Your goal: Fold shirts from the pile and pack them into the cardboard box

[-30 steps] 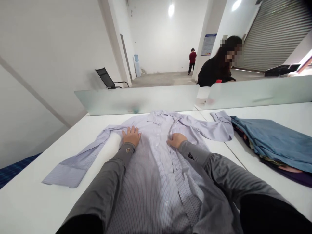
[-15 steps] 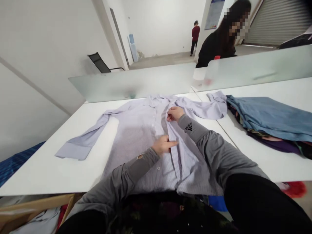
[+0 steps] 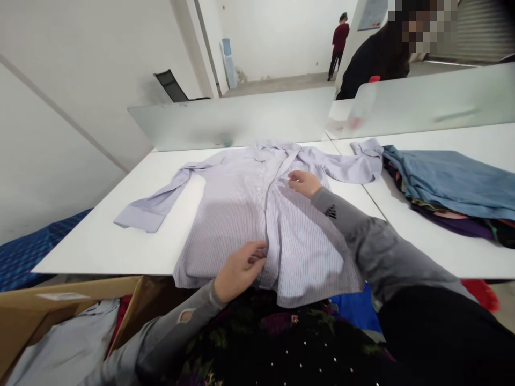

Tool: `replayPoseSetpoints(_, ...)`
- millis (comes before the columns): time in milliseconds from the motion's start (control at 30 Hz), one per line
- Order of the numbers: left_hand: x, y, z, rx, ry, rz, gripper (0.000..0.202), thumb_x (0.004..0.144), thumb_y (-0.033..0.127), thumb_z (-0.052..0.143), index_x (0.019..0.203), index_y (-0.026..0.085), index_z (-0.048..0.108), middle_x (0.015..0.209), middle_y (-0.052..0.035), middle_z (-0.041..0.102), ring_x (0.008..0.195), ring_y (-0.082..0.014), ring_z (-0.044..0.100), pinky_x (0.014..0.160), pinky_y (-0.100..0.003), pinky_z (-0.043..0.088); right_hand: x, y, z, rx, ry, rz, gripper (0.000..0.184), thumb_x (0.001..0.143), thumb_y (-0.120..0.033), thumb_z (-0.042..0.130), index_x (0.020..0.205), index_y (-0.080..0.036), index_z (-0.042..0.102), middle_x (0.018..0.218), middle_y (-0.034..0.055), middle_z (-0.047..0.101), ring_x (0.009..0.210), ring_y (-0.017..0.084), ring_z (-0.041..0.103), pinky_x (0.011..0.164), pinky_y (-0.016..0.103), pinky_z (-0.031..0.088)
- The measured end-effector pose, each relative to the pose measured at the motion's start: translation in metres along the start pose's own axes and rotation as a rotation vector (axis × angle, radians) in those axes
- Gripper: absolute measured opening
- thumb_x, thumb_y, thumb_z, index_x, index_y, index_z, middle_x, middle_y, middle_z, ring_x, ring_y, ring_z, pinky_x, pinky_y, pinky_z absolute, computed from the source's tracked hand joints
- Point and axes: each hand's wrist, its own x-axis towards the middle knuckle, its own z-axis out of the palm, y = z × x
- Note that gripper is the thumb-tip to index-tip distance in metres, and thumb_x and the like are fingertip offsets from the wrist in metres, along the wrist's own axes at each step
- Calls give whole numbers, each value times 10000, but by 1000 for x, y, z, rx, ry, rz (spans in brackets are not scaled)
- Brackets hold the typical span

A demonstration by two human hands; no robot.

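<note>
A pale lilac, finely striped button-up shirt [image 3: 231, 198] lies front up across the white table, sleeves spread to both sides and collar at the far end. Its right front panel now rests nearly over the buttoned strip, and the hem hangs over the near edge. My left hand [image 3: 240, 271] is low on the shirt, curved fingers apart at the edge of the front panel. Over the upper right front hovers or rests my right hand [image 3: 306, 184], fingers loosely apart; whether it touches the cloth I cannot tell.
Folded clothes, topped by a blue garment [image 3: 446, 174], are stacked at the right beside a shirt cuff. A frosted divider [image 3: 241, 120] runs along the far edge. Below left stands a cardboard box [image 3: 132, 305] with clothes. Two people are beyond the divider.
The lifted front panel has been brought leftward and laid down over the shirt's middle. My left hand has moved down and left toward the hem; both hands have let go of the panel.
</note>
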Motion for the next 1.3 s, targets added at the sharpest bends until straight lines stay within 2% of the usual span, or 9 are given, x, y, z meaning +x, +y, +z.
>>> replayPoseSetpoints(200,-40,-47,-67,968,460,-52,341,907,364,486,1136,123,560,1204,-180,566,1137,-324,517,949,-467,444,-162,21,-71,-397,-199,-432,208,845,-407,611,855,-202,646,820,47,683,759,178,642,700,286,513)
replayPoseSetpoints(367,-56,-77,-93,1251,426,-226,222,914,320,460,926,147,600,927,-124,583,861,-276,562,782,-388,476,-240,89,-74,-763,-202,-682,439,831,-356,622,1263,-285,581,1310,96,592,1174,289,570,875,445,531)
replayPoseSetpoints(467,-56,-81,-96,1287,389,-238,178,896,158,414,876,145,591,884,-114,568,824,-252,555,764,-346,457,-247,117,-73,-669,-79,-682,347,897,-245,491,1222,-304,599,1269,70,624,1169,246,584,919,433,527)
replayPoseSetpoints(600,-60,-82,-101,1320,436,-308,196,859,76,395,876,128,583,857,-126,555,812,-261,547,735,-351,439,-244,131,-86,-427,30,-450,267,932,-287,435,1119,-287,625,1145,59,673,1072,221,638,929,372,533)
replayPoseSetpoints(767,-71,-62,-87,1277,573,-177,144,887,159,447,830,158,579,930,-126,549,849,-261,532,733,-366,423,-248,123,-92,-671,99,-553,311,884,-337,509,1161,-262,628,1220,95,627,1137,284,585,938,454,500)
replayPoseSetpoints(833,-73,-48,-66,1192,567,24,166,922,233,463,815,172,573,919,-102,563,872,-242,531,774,-365,418,-251,111,-79,-832,107,-664,453,861,-332,558,1309,-261,548,1349,113,552,1243,324,501,989,513,438)
replayPoseSetpoints(1033,-64,-30,4,1042,241,542,275,921,419,531,802,174,568,863,-62,591,893,-220,541,788,-357,397,-248,77,-2,-995,-86,-960,537,892,-303,558,1417,-306,443,1468,59,452,1380,320,334,1091,579,262)
replayPoseSetpoints(1167,-52,-39,25,1080,214,654,299,936,437,498,846,161,573,870,-67,593,888,-215,549,748,-344,398,-236,76,36,-991,-55,-1036,399,919,-227,506,1315,-241,552,1392,105,532,1257,306,467,1017,558,349)
replayPoseSetpoints(1300,-49,-47,29,1129,293,598,189,957,246,449,859,159,584,843,-67,582,869,-209,552,751,-348,432,-226,81,46,-899,-30,-1083,325,926,-156,451,1195,-171,631,1190,149,649,1109,283,557,883,463,465)
